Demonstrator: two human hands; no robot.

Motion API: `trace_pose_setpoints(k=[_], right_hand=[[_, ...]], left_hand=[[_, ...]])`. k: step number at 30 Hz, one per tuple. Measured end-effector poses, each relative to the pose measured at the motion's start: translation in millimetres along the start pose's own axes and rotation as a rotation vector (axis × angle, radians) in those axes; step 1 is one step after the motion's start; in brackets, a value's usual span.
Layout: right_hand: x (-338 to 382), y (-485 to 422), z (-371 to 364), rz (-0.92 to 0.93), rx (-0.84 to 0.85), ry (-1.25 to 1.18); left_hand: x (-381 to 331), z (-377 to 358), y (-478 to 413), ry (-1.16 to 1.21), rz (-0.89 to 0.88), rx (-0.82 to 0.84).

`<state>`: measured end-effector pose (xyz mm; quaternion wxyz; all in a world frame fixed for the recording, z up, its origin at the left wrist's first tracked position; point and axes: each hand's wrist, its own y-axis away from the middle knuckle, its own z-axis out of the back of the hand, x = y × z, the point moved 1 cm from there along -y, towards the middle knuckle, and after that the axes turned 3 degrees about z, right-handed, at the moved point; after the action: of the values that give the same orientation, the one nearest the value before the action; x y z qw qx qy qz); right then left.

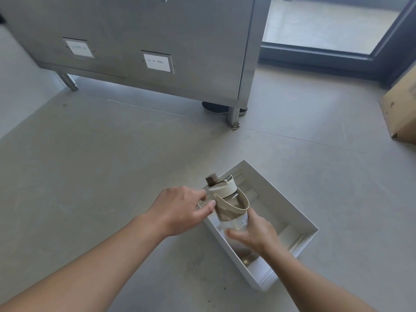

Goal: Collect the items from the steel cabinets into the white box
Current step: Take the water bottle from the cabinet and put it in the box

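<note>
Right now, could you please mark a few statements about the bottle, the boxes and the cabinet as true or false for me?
1. Both hands, left hand and right hand, hold the bottle. True.
2. The white box sits on a table. False: it sits on the floor.
3. A cardboard box lies at the right edge. True.
4. The steel cabinet has no labels. False: two white labels are on its front.
</note>
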<state>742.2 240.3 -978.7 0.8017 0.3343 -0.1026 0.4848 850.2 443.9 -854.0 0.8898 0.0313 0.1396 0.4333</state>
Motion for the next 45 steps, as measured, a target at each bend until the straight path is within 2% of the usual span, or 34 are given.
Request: trace_pose_setpoints(k=[6,9,18,26,31,40,45], right_hand=[[4,6,6,0.014,0.062,-0.069],[4,10,12,0.025,0.073,-0.021],[14,11,78,0.071,-0.258,-0.055],[43,40,168,0.277,-0.380,0.185],[44,60,185,0.315,-0.474,0.169],[27,66,184,0.274,-0.426,0.228],[52,94,224,0.256,-0.407,0.186]], left_hand=[[-2,8,-1,-0.008,0.028,-0.020],[-6,12,-4,0.020,0.031,-0.030],[-28,25,-27,0.036,-0.025,-0.156],[-50,49,-50,-0.046,-0.064,-0.276],[-78,48,-52,-0.036,-0.075,-0.289],[-89,52,-54,-0.096,-0.088,-0.228],[-108,111,-35,-0.116,-0.140,-0.202]])
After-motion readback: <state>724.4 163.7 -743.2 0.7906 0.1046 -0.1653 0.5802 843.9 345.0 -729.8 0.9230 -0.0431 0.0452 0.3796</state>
